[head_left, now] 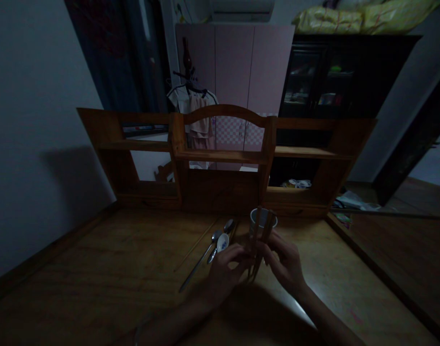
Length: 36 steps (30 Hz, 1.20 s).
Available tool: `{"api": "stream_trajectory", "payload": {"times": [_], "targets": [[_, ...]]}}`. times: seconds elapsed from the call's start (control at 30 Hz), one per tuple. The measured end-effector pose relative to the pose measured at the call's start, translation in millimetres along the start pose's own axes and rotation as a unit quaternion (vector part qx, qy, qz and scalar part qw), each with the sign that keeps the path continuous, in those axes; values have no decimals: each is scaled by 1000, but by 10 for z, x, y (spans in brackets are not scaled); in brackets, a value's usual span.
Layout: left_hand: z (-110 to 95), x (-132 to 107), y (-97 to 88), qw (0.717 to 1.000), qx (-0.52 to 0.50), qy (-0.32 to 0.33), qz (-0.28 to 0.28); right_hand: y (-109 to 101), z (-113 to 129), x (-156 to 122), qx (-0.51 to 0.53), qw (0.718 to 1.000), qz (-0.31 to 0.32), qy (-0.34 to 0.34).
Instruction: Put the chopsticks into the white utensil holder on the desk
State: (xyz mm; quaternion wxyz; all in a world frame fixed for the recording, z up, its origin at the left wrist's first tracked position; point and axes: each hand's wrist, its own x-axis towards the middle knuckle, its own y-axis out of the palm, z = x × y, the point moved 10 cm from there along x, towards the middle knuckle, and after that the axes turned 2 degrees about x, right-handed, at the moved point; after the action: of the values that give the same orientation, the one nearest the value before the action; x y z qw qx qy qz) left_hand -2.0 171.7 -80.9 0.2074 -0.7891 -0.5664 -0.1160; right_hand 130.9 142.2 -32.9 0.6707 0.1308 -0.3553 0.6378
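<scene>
My left hand point(229, 274) and my right hand point(282, 259) meet above the wooden table, each with its fingers closed on several brown chopsticks point(266, 226). The chopsticks stand nearly upright, their lower ends showing below my fingers. Just behind them is a pale cup point(255, 217), partly hidden by the chopsticks and my right hand. Left of the cup lie a white ceramic spoon point(223, 241), a long-handled metal spoon point(200, 264) and another metal spoon point(229, 225). A single thin chopstick point(196, 244) lies farther left. How the chopsticks are shared between my hands is unclear in the dim light.
A wooden shelf unit point(221, 154) rises along the table's back edge. On the right, a raised wooden rim point(378, 276) borders the tabletop. The wall point(35, 144) stands close on the left. Beyond are a pink wardrobe point(232, 72) and a dark cabinet point(378, 72).
</scene>
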Motion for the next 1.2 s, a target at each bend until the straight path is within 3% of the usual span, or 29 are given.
{"api": "stream_trajectory", "payload": {"times": [0.27,0.43,0.63,0.87,1.07,1.2], "targets": [[177,-29,73,999,3,-40,21,-18,-64,16,-10,1000,1,14],[28,-12,38,1000,9,5,7,-59,20,31,-22,1000,-18,-4],[212,-31,117,994,-57,-86,44,-85,70,7,-41,999,-24,-23],[185,-48,106,998,-6,-48,51,-40,122,22,-64,997,-1,-45],[381,-94,231,985,-51,-128,102,-26,96,12,-51,998,6,-39],[407,-124,274,978,-78,-153,117,-19,39,-1,-48,999,10,-24]]}}
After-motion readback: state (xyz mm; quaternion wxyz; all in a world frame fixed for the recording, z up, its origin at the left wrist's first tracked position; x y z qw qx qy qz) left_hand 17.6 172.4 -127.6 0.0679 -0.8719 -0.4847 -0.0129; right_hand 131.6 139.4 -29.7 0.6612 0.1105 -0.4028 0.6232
